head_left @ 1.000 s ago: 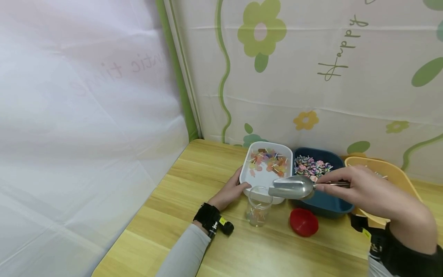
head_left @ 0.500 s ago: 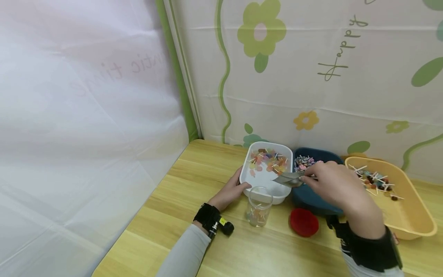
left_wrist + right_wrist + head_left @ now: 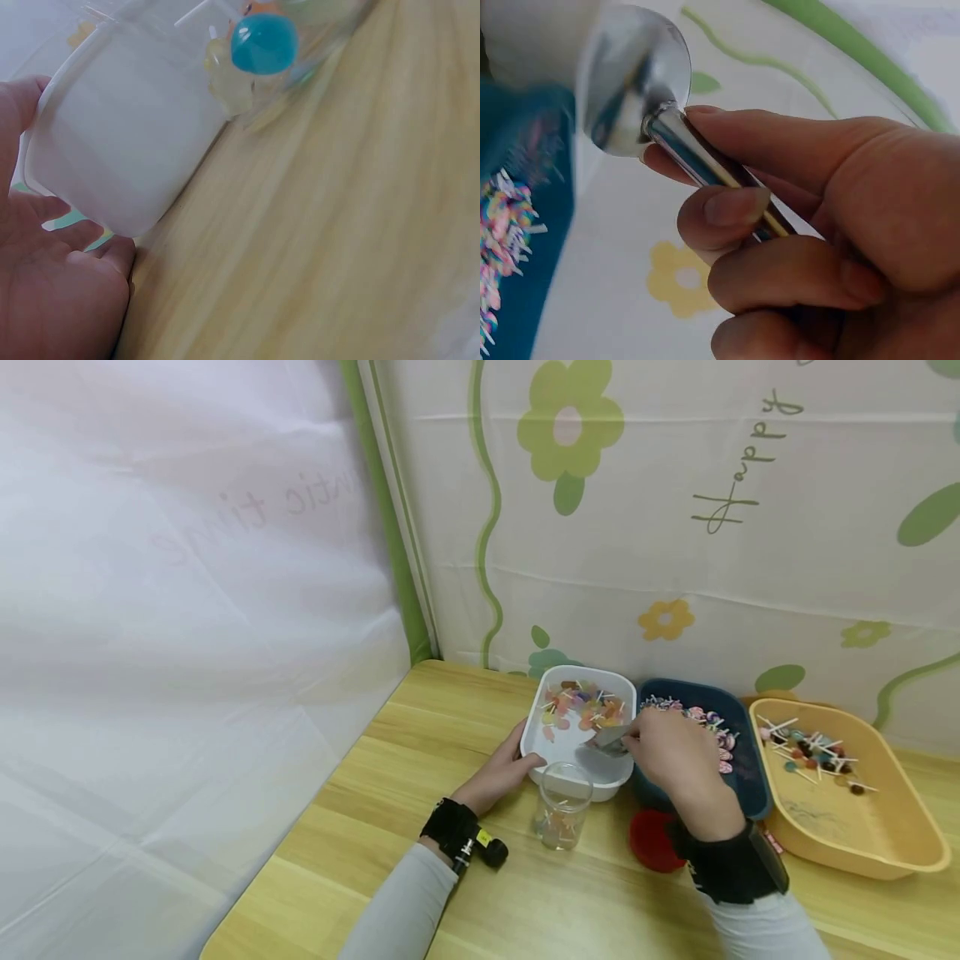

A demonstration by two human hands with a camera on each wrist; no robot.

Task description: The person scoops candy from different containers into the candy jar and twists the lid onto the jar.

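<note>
My left hand [image 3: 498, 777] grips the left side of a white tray [image 3: 557, 747], thumb at the rim and fingers along its outer wall. Small translucent lollipops [image 3: 600, 717] lie toward the tray's back. In my right hand [image 3: 678, 760] is a metal scoop [image 3: 611, 741], its handle wrapped by curled fingers in the right wrist view. The scoop's head is low over the tray's right front part; its contents cannot be seen. A clear plastic cup [image 3: 561, 822] stands before the tray, with several small lollipops at its bottom. One blue lollipop head [image 3: 264, 45] shows through it in the left wrist view.
A navy tray [image 3: 753, 785] of swirl lollipops adjoins the white one, partly behind my right hand. Farther right sits a yellow tray [image 3: 873, 835] with ball lollipops. A red bowl [image 3: 652, 843] lies below my right wrist. A printed curtain [image 3: 600, 552] hangs behind the table.
My right hand has swung left from over the navy and yellow trays, bringing the scoop down and tilting its head into the white tray. The left hand and cup have stayed put.
</note>
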